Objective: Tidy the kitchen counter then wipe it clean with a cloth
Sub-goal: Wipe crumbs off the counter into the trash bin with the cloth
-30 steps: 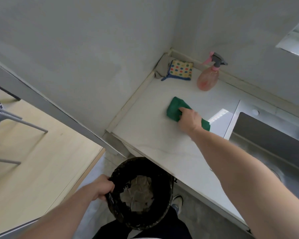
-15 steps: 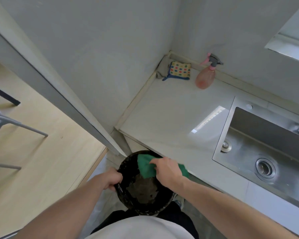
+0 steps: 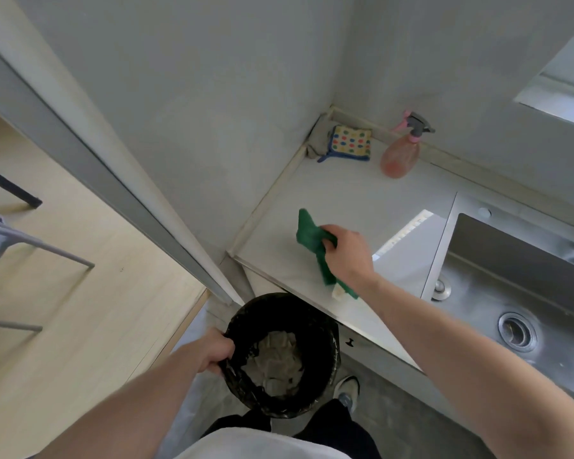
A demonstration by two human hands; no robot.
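The sink [image 3: 524, 293] runs off the right edge, so only its left part and drain show, and something metal at its far right rim is too blurred to name. The counter [image 3: 338, 200] is partly covered by the right forearm, which crosses its front edge. A chair [image 3: 30, 246] at the left is cut off, with only thin grey legs and a bit of seat in view.

The bin [image 3: 279, 356], lined with a black bag, sits below the counter's front edge, over the floor; pale crumpled waste lies inside, its kind unclear. The left hand [image 3: 209, 354] clenches the bin's near-left rim, fingers curled over it.

The right hand [image 3: 347, 256] grasps the green cloth [image 3: 312, 236] on the counter, near its left front corner; the hand hides the cloth's middle, and a small pale scrap pokes out under its lower end.

In the back corner lie a dotted sponge [image 3: 350, 142] and, just to its right, a pink spray bottle [image 3: 400, 154], standing upright. A shoe [image 3: 347, 389] shows beside the bin.
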